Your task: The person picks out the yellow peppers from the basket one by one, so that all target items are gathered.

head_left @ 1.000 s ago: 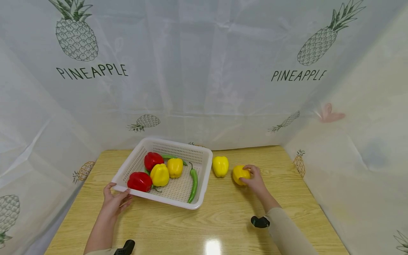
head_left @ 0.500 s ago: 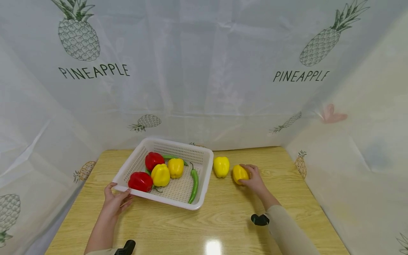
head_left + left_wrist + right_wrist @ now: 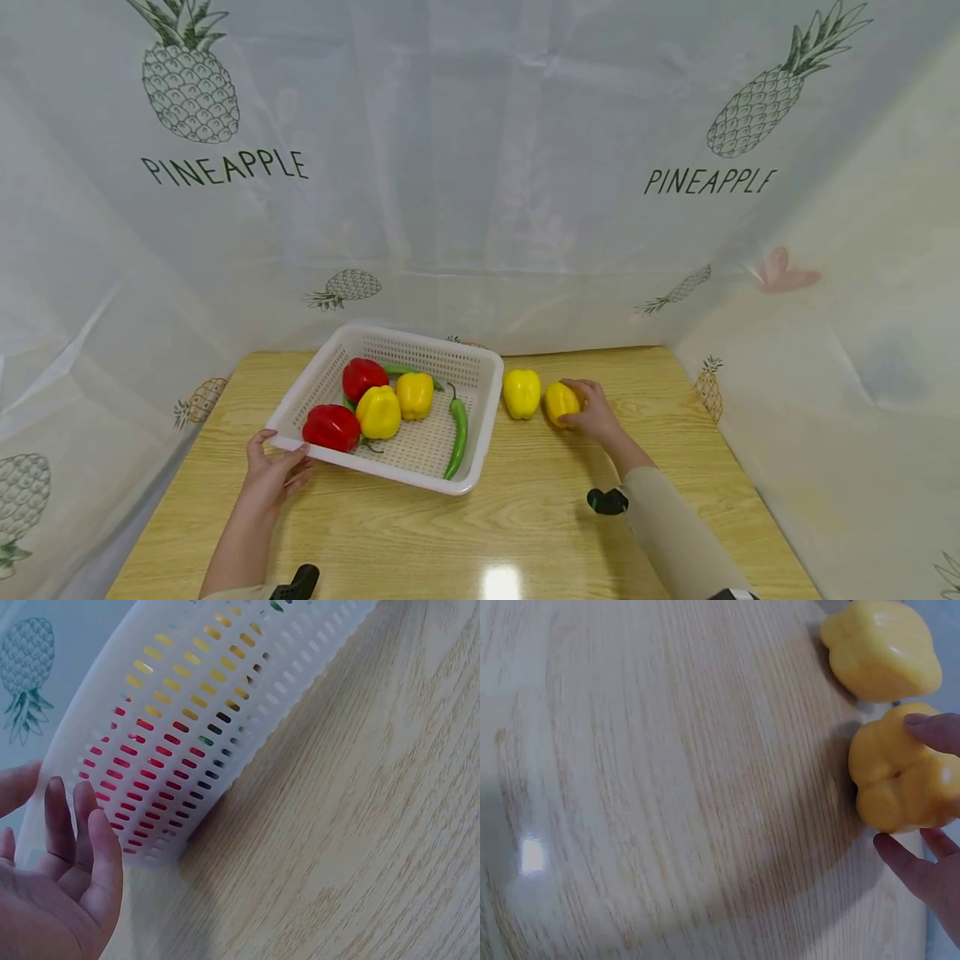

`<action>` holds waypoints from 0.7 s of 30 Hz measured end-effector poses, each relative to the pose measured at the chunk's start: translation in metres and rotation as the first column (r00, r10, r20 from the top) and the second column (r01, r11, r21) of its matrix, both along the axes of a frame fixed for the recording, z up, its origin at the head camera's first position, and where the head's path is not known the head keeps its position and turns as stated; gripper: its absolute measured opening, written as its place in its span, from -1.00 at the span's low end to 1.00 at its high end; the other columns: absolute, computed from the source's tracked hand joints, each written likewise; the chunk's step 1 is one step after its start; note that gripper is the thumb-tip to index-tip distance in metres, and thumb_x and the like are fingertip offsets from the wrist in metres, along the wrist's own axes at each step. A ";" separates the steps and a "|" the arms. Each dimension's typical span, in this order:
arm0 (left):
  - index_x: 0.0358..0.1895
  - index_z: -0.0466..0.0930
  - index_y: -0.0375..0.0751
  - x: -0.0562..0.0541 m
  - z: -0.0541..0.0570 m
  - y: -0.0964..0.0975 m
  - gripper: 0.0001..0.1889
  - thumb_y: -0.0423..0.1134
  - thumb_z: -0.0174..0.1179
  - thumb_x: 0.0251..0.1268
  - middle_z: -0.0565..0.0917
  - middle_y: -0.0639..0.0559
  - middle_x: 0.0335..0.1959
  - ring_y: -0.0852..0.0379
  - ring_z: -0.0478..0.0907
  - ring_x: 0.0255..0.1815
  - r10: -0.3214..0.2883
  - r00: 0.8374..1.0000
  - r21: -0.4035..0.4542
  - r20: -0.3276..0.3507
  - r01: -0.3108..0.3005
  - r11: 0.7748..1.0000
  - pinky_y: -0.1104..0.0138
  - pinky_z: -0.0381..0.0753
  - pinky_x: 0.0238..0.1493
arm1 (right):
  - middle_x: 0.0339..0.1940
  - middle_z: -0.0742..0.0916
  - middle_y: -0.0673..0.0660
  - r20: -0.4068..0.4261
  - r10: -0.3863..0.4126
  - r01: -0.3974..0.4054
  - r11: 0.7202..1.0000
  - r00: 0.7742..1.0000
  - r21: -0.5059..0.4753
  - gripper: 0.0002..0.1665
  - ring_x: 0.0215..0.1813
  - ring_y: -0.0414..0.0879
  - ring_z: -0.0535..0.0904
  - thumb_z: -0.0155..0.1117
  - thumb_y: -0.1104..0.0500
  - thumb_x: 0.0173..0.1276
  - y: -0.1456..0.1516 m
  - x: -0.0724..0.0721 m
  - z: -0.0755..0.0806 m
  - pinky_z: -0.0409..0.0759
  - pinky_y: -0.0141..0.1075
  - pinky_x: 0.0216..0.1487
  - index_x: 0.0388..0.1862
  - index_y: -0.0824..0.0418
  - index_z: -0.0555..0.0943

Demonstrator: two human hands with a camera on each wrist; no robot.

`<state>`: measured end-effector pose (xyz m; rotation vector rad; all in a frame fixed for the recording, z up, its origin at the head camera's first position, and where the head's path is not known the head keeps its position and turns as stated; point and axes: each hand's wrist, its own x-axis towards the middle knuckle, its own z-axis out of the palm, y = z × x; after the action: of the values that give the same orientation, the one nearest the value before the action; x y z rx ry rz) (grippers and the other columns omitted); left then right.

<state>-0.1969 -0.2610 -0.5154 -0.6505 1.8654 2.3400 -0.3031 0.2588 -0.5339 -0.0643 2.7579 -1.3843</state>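
A white perforated plastic basket (image 3: 480, 433) stands at the left of the wooden table. My left hand (image 3: 272, 473) holds its near-left corner by the rim; in the left wrist view the fingers (image 3: 101, 855) curl beside the holed wall. Inside lie two red bell peppers (image 3: 332, 427), two yellow bell peppers (image 3: 378, 412) and green chili peppers (image 3: 457, 437), some partly hidden. Right of the basket, my right hand (image 3: 598, 414) grips a yellow bell pepper (image 3: 561, 405) between thumb and fingers. Another yellow bell pepper (image 3: 521, 394) sits just left of it, close to the basket's right side.
The wooden table (image 3: 420, 533) runs up to a white sheet (image 3: 480, 208) printed with pineapples, which hangs behind it and along both sides. Near the front, a bright reflection shows on the tabletop.
My right hand has shifted slightly left and away from me with the yellow bell pepper, narrowing the gap to the other one. The left hand and basket stay put.
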 end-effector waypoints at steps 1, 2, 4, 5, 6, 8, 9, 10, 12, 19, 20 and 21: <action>-0.08 -0.07 0.44 0.000 0.000 0.000 -0.41 -0.36 0.14 0.41 0.62 0.15 -0.49 0.24 0.66 -0.44 0.003 1.000 -0.003 -0.002 -0.003 1.000 0.35 0.67 -0.25 | 0.38 0.22 0.37 0.000 0.000 0.000 1.000 1.000 0.003 -0.17 0.38 0.36 0.15 0.45 0.39 0.13 0.000 -0.001 0.000 0.18 0.28 0.32 0.39 0.20 0.36; -0.08 -0.06 0.43 0.001 0.001 0.000 -0.41 -0.36 0.15 0.40 0.62 0.16 -0.48 0.24 0.66 -0.43 0.006 1.000 -0.007 -0.004 -0.006 1.000 0.34 0.67 -0.24 | 0.38 0.22 0.37 0.000 0.000 0.000 1.000 1.000 0.003 -0.17 0.38 0.36 0.15 0.45 0.39 0.14 -0.001 -0.002 0.000 0.18 0.27 0.32 0.39 0.20 0.36; -0.07 -0.06 0.43 0.002 0.001 0.000 -0.41 -0.36 0.15 0.40 0.62 0.16 -0.47 0.23 0.66 -0.42 0.006 1.000 -0.022 -0.003 -0.007 1.000 0.34 0.67 -0.23 | 0.38 0.22 0.37 0.003 -0.001 0.001 1.000 1.000 0.001 -0.17 0.38 0.36 0.15 0.45 0.39 0.14 -0.001 -0.003 0.001 0.19 0.27 0.32 0.39 0.20 0.35; -0.07 -0.06 0.43 0.003 0.002 0.000 -0.42 -0.35 0.15 0.40 0.61 0.16 -0.46 0.23 0.66 -0.41 0.007 1.000 -0.030 -0.002 -0.007 1.000 0.33 0.67 -0.22 | 0.38 0.22 0.36 0.004 -0.002 0.002 1.000 1.000 0.005 -0.17 0.38 0.37 0.15 0.45 0.39 0.14 -0.002 -0.003 0.001 0.19 0.27 0.32 0.39 0.20 0.35; -0.07 -0.06 0.43 0.004 0.002 0.001 -0.41 -0.35 0.16 0.40 0.61 0.16 -0.46 0.23 0.67 -0.41 0.007 1.000 -0.040 0.000 -0.007 0.999 0.34 0.67 -0.22 | 0.38 0.22 0.36 0.006 -0.003 0.003 1.000 1.000 0.006 -0.17 0.38 0.36 0.15 0.45 0.39 0.14 -0.002 -0.004 0.001 0.20 0.27 0.32 0.39 0.19 0.36; -0.05 -0.06 0.43 0.006 0.002 0.001 -0.41 -0.35 0.16 0.40 0.61 0.15 -0.46 0.23 0.67 -0.40 0.005 1.000 -0.055 0.003 -0.004 0.998 0.34 0.67 -0.22 | 0.38 0.21 0.36 0.012 -0.006 0.006 1.000 1.000 0.008 -0.17 0.38 0.36 0.15 0.45 0.39 0.15 -0.002 -0.005 0.000 0.20 0.26 0.32 0.39 0.19 0.36; -0.05 -0.06 0.44 0.007 0.002 0.001 -0.40 -0.35 0.16 0.40 0.61 0.15 -0.47 0.23 0.67 -0.40 0.004 1.000 -0.057 0.005 -0.004 0.998 0.34 0.67 -0.21 | 0.39 0.21 0.36 0.014 -0.006 0.006 1.000 1.000 0.010 -0.17 0.38 0.36 0.15 0.45 0.39 0.15 -0.002 -0.005 0.001 0.20 0.26 0.31 0.39 0.19 0.36; -0.04 -0.06 0.43 0.007 0.002 0.002 -0.40 -0.35 0.17 0.39 0.61 0.15 -0.47 0.23 0.67 -0.40 0.005 1.000 -0.055 0.005 -0.005 0.998 0.34 0.67 -0.21 | 0.39 0.21 0.36 0.017 -0.008 0.008 1.000 1.000 0.010 -0.17 0.38 0.36 0.15 0.45 0.39 0.15 -0.002 -0.005 0.001 0.21 0.26 0.31 0.39 0.19 0.36; -0.03 -0.07 0.43 0.009 0.002 0.002 -0.40 -0.36 0.17 0.39 0.62 0.16 -0.47 0.24 0.66 -0.40 0.008 1.000 -0.052 0.003 -0.008 0.999 0.34 0.67 -0.20 | 0.39 0.21 0.36 0.023 -0.012 0.011 1.000 1.000 0.003 -0.17 0.38 0.36 0.14 0.45 0.40 0.14 -0.002 -0.005 0.001 0.20 0.26 0.32 0.39 0.20 0.36; -0.02 -0.05 0.41 0.014 0.004 0.004 -0.40 -0.39 0.15 0.39 0.62 0.16 -0.49 0.27 0.65 -0.44 0.027 1.000 -0.031 -0.009 -0.028 0.999 0.35 0.67 -0.23 | 0.39 0.20 0.36 0.031 -0.016 0.016 1.000 0.999 0.000 -0.17 0.39 0.36 0.13 0.45 0.40 0.14 -0.003 -0.005 0.003 0.18 0.26 0.33 0.40 0.20 0.35; -0.02 -0.05 0.41 0.014 0.004 0.004 -0.40 -0.39 0.14 0.40 0.62 0.17 -0.49 0.26 0.65 -0.44 0.028 1.000 -0.029 -0.009 -0.029 0.999 0.35 0.67 -0.22 | 0.39 0.20 0.37 0.028 -0.015 0.015 1.000 0.999 0.001 -0.17 0.39 0.37 0.13 0.45 0.40 0.14 -0.004 -0.005 0.003 0.18 0.26 0.33 0.39 0.21 0.35; -0.02 -0.05 0.41 0.015 0.004 0.004 -0.41 -0.39 0.14 0.40 0.62 0.17 -0.49 0.26 0.65 -0.43 0.031 0.999 -0.023 -0.009 -0.031 0.999 0.35 0.67 -0.23 | 0.39 0.20 0.37 0.026 -0.017 0.017 1.000 1.000 0.003 -0.17 0.39 0.37 0.13 0.45 0.40 0.14 -0.004 -0.006 0.004 0.18 0.26 0.33 0.39 0.21 0.35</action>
<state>-0.1819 -0.2571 -0.5114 -0.6779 1.9030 2.3469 -0.3088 0.2549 -0.5301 -0.0233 2.7460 -1.3745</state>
